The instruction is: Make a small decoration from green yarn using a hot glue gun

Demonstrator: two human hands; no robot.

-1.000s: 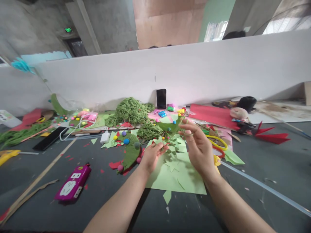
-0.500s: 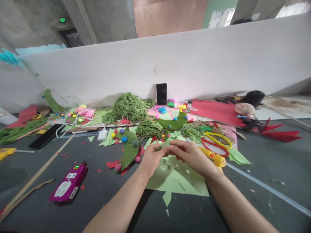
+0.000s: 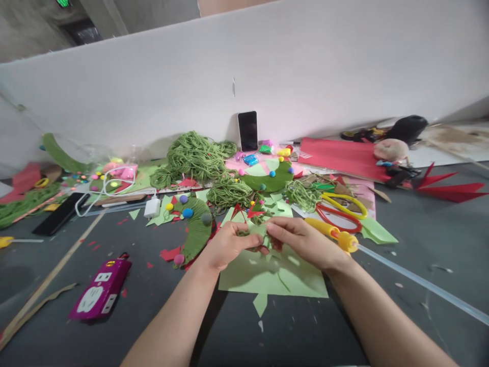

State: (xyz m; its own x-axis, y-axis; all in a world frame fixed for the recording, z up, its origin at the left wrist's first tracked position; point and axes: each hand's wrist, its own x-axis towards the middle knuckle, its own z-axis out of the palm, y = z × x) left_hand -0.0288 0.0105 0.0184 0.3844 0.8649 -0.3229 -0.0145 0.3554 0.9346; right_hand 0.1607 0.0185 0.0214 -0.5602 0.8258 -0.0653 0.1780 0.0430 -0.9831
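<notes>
My left hand (image 3: 225, 245) and my right hand (image 3: 301, 239) meet over a light green paper sheet (image 3: 298, 280) on the dark table. Between their fingertips both pinch a small light green paper cutout (image 3: 260, 232). Most of the cutout is hidden by the fingers. A green yarn-wrapped crescent (image 3: 196, 227) with coloured pompoms lies just left of my left hand. A yellow glue gun (image 3: 332, 233) lies just right of my right hand.
Green yarn piles (image 3: 194, 158) and a phone (image 3: 247, 130) sit against the white partition at the back. Red and yellow scissors (image 3: 340, 211) lie on the right, a purple power strip (image 3: 100, 288) on the left, red paper (image 3: 340, 160) far right. Paper scraps lie scattered about.
My right hand came down from a raised position and joined my left hand on the cutout. The view tilted downward.
</notes>
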